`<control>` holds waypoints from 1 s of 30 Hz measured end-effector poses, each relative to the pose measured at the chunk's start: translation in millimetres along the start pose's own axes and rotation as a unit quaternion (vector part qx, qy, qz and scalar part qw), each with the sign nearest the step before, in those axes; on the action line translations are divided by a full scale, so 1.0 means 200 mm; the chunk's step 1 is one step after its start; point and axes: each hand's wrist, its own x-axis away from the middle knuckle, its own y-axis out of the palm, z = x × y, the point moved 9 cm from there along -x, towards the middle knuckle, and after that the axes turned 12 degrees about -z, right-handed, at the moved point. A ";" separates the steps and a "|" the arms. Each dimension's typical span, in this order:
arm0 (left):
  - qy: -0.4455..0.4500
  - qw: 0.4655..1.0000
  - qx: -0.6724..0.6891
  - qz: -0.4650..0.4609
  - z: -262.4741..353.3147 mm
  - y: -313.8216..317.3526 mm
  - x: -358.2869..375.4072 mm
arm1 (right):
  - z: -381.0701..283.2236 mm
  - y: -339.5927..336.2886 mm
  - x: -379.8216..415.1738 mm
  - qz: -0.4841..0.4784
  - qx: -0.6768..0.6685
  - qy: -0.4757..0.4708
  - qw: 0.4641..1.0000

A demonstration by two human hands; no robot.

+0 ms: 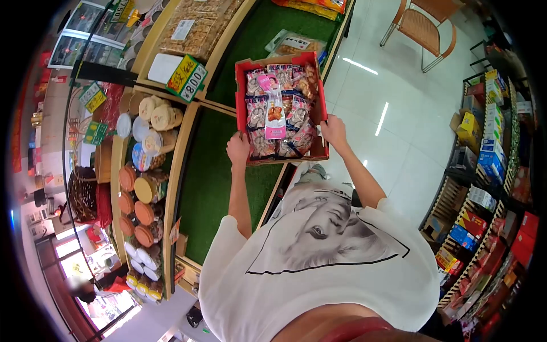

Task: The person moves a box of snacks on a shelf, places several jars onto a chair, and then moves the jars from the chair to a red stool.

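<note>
Between my two hands is a red cardboard box (241, 114) filled with several small snack packets (296, 111) in clear, dark-printed wrappers. A longer pink snack packet (276, 114) lies on top of them. My left hand (238, 148) is closed on the near left side of the box. On the right side, my right hand (333, 131) grips the edge, its fingers partly hidden by the wall. Under and beside the box is a shelf lined with green artificial turf (205, 165). A clear bag of food (296, 44) lies just beyond the box.
Stacked jars with orange lids (144, 212) and other tubs line the shelf at left. A price sign (188, 77) stands at the divider. Shelves of boxed goods (491, 159) run along the right. A wicker chair (427, 28) stands on the tiled floor. Another person (85, 290) is at lower left.
</note>
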 end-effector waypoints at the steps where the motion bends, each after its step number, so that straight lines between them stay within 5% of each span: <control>1: 0.001 1.000 -0.001 0.009 0.02 -0.05 -0.05 | -0.05 -0.02 -0.06 0.009 0.008 -0.006 1.000; 7: 0.048 0.982 0.165 0.079 0.03 -0.18 -0.42 | -0.17 0.01 -0.50 0.014 -0.027 -0.016 0.999; 10: -0.023 0.975 0.098 0.196 -0.05 -0.23 -0.39 | -0.28 0.03 -0.70 0.041 -0.047 -0.021 0.998; 11: -0.100 0.964 0.196 0.151 -0.20 -0.10 -0.46 | -0.28 0.08 -0.77 0.038 -0.047 -0.021 0.998; 12: -0.183 0.904 0.378 0.080 -0.27 0.03 -0.52 | -0.29 0.10 -0.82 0.034 -0.045 -0.019 0.998; 14: -0.328 0.657 0.676 -0.067 -0.20 0.36 -0.60 | -0.33 0.14 -0.95 0.026 -0.029 -0.022 0.999; 18: -0.192 0.724 0.660 0.054 -0.07 0.25 -0.78 | -0.47 0.25 -1.10 0.018 -0.067 -0.025 0.997; 19: -0.116 0.488 0.865 0.001 -0.40 0.51 -0.95 | -0.48 0.28 -1.18 0.017 -0.073 -0.029 0.997; 22: -0.222 0.791 0.568 0.047 0.01 0.32 -0.87 | -0.64 0.38 -1.31 -0.004 -0.116 -0.031 0.993; 23: -0.312 0.714 0.624 0.061 -0.05 0.45 -0.88 | -0.66 0.44 -1.35 -0.018 -0.125 -0.026 0.992; 27: -0.308 0.713 0.630 0.015 0.26 0.40 -1.02 | -0.68 0.57 -1.55 -0.041 -0.135 0.026 0.990; 30: -0.373 0.690 0.615 0.072 -0.04 0.51 -1.14 | -0.77 0.66 -1.57 -0.015 -0.128 0.015 0.992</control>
